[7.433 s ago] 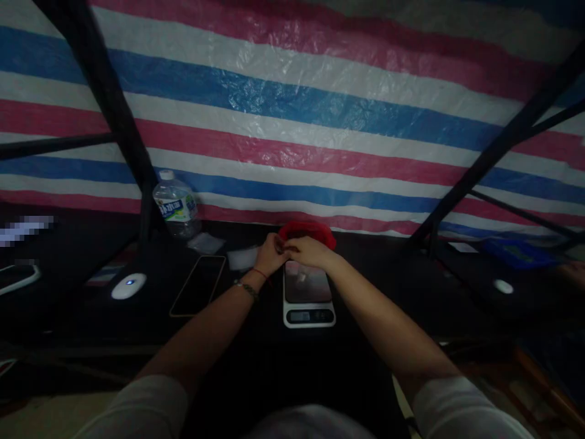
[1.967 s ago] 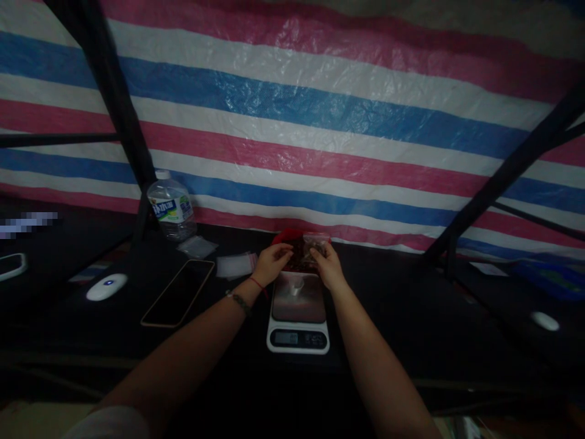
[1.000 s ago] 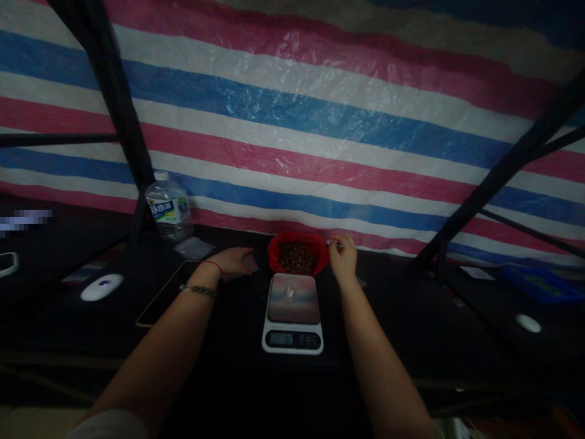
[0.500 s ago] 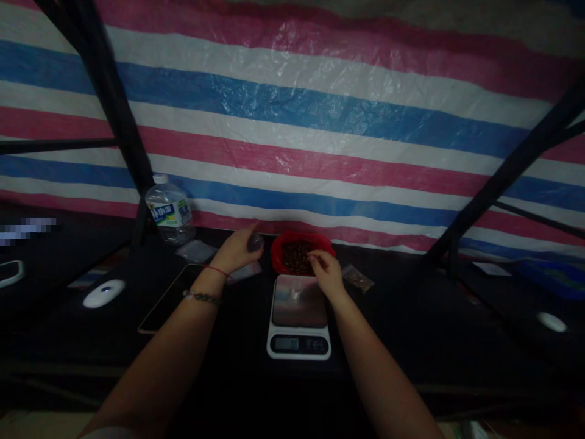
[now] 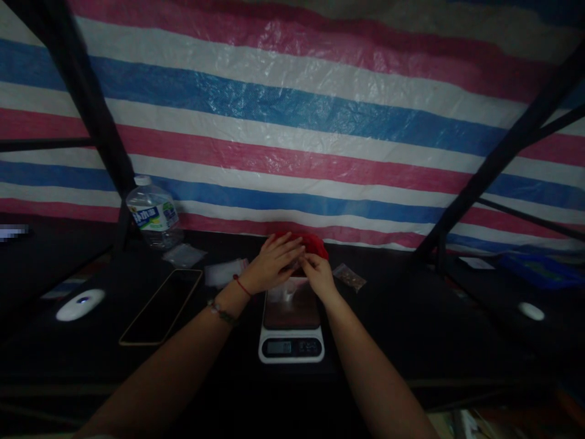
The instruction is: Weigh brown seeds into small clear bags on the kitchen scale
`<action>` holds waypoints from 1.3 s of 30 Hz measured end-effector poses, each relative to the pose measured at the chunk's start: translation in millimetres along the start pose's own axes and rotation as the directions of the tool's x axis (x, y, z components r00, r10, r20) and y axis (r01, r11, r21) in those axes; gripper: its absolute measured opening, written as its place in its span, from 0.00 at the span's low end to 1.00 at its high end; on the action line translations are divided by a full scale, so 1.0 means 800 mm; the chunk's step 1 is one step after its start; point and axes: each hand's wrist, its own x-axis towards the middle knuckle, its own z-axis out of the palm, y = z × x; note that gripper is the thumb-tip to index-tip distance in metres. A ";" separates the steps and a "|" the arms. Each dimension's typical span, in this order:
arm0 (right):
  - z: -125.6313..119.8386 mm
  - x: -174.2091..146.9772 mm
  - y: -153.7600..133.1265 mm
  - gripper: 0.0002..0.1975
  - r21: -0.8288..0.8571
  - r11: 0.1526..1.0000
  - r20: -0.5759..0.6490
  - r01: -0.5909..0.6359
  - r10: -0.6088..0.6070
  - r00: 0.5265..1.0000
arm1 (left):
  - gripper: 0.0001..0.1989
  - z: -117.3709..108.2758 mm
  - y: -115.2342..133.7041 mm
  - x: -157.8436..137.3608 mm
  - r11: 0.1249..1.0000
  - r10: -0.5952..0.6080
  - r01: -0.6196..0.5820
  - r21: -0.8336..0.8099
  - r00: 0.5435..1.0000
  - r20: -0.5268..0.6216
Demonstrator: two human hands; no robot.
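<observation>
My left hand (image 5: 274,265) reaches across the front of a red plastic bag (image 5: 315,244), fingers long and together, curved over a small clear container (image 5: 294,266) that shows only in part. My right hand (image 5: 319,274) meets it from the right, thumb and fingertips pinched at the container; whatever they grip is too small to make out. Just below both hands sits a white kitchen scale (image 5: 291,352) with a shiny metal plate and a lit display. Something small and clear lies on that plate (image 5: 287,291). The bag's contents are hidden behind the hands.
Left of the scale lie a phone (image 5: 162,308), clear plastic bags (image 5: 223,272) and a white mouse (image 5: 81,304). A large clear bottle (image 5: 153,213) stands behind them. To the right are a small filled zip bag (image 5: 350,277) and a blue tray (image 5: 539,271). Dark frame posts (image 5: 98,116) flank the table.
My left hand has moved right, from beside the red bag to in front of it, beside my right hand. My right hand has drawn back slightly from the brown pieces in the bag.
</observation>
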 end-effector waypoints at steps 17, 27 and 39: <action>0.010 -0.007 -0.001 0.10 -0.040 0.999 0.008 0.032 -0.032 0.999 | 0.16 0.011 0.006 -0.015 0.958 -0.213 0.199 -0.205 0.976 -0.049; 0.000 -0.008 -0.012 0.07 -0.257 0.943 0.104 0.214 -0.193 0.976 | 0.09 0.010 0.001 -0.022 0.845 -0.302 0.253 -0.471 0.953 -0.030; 0.007 -0.014 -0.030 0.07 -0.507 0.771 0.214 0.386 -0.321 0.922 | 0.06 0.014 0.011 -0.021 0.916 -0.335 0.306 -0.259 0.939 -0.078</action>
